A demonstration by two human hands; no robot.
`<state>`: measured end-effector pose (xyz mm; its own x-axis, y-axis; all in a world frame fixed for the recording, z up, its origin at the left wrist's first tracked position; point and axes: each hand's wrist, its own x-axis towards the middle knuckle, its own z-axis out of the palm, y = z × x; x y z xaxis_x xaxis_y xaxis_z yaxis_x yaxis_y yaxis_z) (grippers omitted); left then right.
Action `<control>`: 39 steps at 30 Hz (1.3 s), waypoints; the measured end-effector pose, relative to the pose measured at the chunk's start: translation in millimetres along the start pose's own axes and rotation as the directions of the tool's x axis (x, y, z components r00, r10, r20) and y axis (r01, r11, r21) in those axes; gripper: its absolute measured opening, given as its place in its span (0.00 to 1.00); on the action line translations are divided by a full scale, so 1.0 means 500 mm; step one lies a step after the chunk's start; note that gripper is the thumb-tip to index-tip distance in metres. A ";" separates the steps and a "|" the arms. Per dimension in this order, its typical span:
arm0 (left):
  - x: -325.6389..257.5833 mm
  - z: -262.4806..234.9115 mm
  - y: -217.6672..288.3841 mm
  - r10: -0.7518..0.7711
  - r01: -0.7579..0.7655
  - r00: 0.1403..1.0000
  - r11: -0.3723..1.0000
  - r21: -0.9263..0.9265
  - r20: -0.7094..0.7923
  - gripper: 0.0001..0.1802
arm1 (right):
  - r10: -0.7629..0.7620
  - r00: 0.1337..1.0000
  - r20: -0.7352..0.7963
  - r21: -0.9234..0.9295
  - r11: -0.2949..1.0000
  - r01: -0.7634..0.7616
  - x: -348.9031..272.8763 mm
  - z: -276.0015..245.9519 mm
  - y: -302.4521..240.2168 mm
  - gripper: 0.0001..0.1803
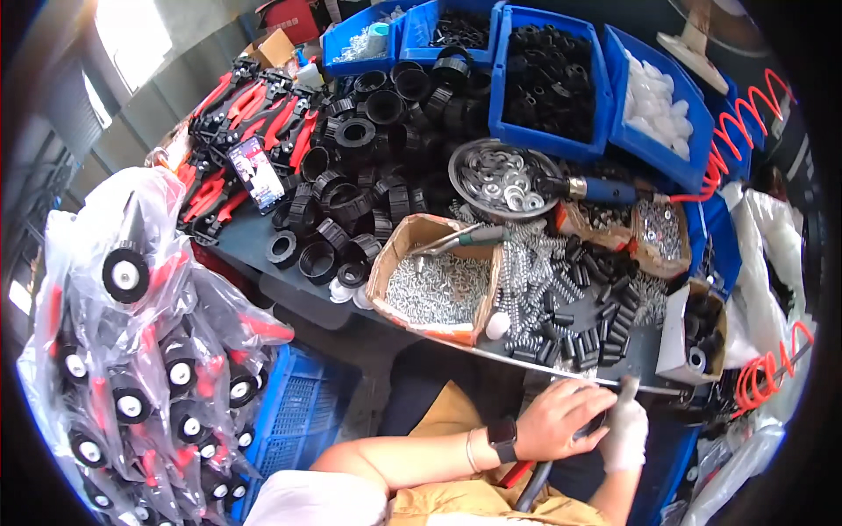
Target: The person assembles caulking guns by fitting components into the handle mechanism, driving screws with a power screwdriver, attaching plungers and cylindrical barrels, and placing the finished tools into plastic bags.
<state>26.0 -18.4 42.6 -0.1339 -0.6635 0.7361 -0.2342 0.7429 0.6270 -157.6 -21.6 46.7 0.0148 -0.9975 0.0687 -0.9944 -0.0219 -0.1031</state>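
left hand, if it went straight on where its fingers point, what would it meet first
The left hand would probably meet the white-gloved right hand first; whether they already touch is unclear.

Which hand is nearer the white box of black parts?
Right: the gloved right hand is below and left of the white box in the picture; the left hand is farther left.

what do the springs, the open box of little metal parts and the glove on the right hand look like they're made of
Springs: probably steel, bright silvery coiled wire.
Open box: apparently cardboard, matte brown with uneven edges.
Glove: perhaps thin fabric, matte white; too blurred to be sure.
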 end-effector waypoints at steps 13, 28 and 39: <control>-0.015 0.016 0.015 0.013 -0.004 0.997 0.993 0.121 -0.077 0.27 | -0.064 0.918 0.391 0.468 0.873 -0.139 -0.042 0.380 -0.044 0.17; -0.010 0.039 0.014 -0.005 0.005 1.000 0.999 0.042 0.002 0.30 | -0.221 0.766 0.604 0.366 0.930 -0.021 -0.022 0.287 0.008 0.25; 0.014 0.008 0.003 0.027 -0.029 0.998 0.999 0.031 0.054 0.32 | -0.264 0.943 0.202 -0.280 0.907 0.314 0.520 -0.231 0.031 0.22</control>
<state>20.9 -22.3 47.5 -0.1918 -0.6467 0.7382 -0.2599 0.7588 0.5972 -180.9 -273.4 177.4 0.2972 -0.9486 -0.1083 -0.9269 -0.3139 0.2059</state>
